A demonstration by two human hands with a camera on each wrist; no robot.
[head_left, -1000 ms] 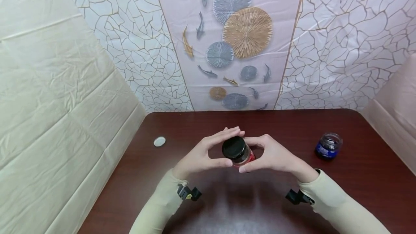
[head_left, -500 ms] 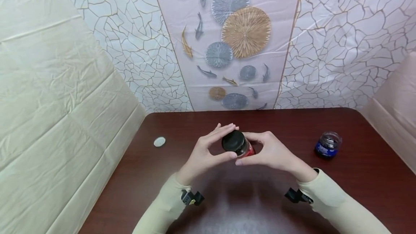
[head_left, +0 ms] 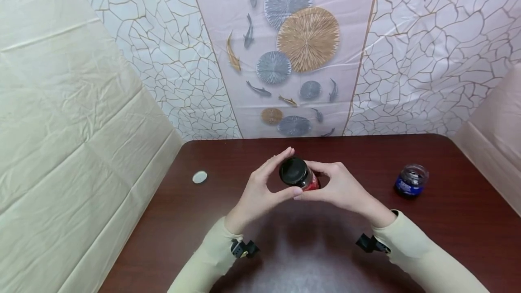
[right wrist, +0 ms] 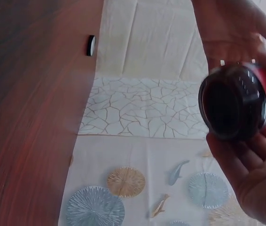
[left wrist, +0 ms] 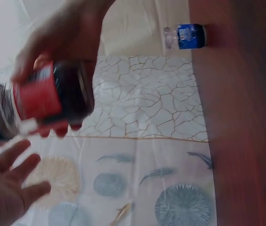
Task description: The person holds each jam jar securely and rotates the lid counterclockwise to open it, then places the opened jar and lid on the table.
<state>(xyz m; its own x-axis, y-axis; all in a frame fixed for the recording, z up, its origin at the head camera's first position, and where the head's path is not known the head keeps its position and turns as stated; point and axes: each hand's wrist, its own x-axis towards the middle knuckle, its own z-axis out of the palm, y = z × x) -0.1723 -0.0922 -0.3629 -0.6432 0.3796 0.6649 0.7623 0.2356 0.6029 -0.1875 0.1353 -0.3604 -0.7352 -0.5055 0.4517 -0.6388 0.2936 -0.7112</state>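
Note:
A glass jar with a red label (left wrist: 36,96), dark contents and a black lid (head_left: 294,171) is held up above the table, its lid tilted towards the head camera. My right hand (head_left: 346,186) grips the jar's body, fingers on the far side and thumb on the near side. Around the lid, my left hand (head_left: 260,193) is spread, its fingers extended along the far side and its thumb close to the near rim. In the left wrist view, the left fingers (left wrist: 18,165) stand apart from the lid. The right wrist view shows the jar's dark base (right wrist: 224,103).
On the right of the dark red table (head_left: 163,238) stands an open glass jar with a blue label (head_left: 411,182). A loose lid (head_left: 200,177), white inside up, lies at the left. Patterned fabric (head_left: 293,103) hangs behind, with pale cloth (head_left: 101,148) along the left side.
The jar and both hands have risen slightly. My left hand has turned about the lid, and its fingers have straightened and spread away from it. The right hand keeps its grip.

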